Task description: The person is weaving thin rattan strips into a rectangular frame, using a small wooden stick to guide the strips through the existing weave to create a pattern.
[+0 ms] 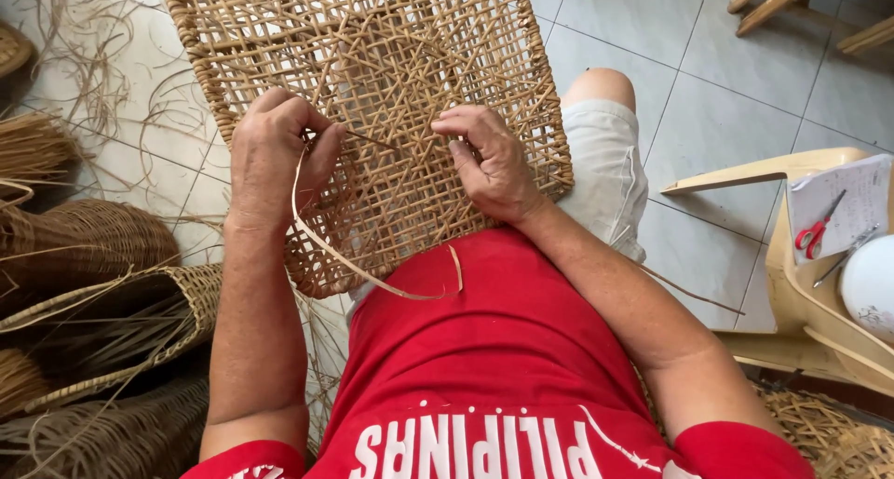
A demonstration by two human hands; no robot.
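Note:
A woven rattan panel with an open lattice rests on my lap and leans away from me. My left hand lies on its left part, fingers pinched on a long flat rattan strip that loops down and across my red shirt. My right hand rests on the panel's right part, fingertips pressed into the weave and pinching a thin strand there.
Woven baskets and bundles of loose rattan lie on the tiled floor at left. A tan plastic chair at right carries paper, red-handled scissors and a white round object. Wooden furniture legs stand at top right.

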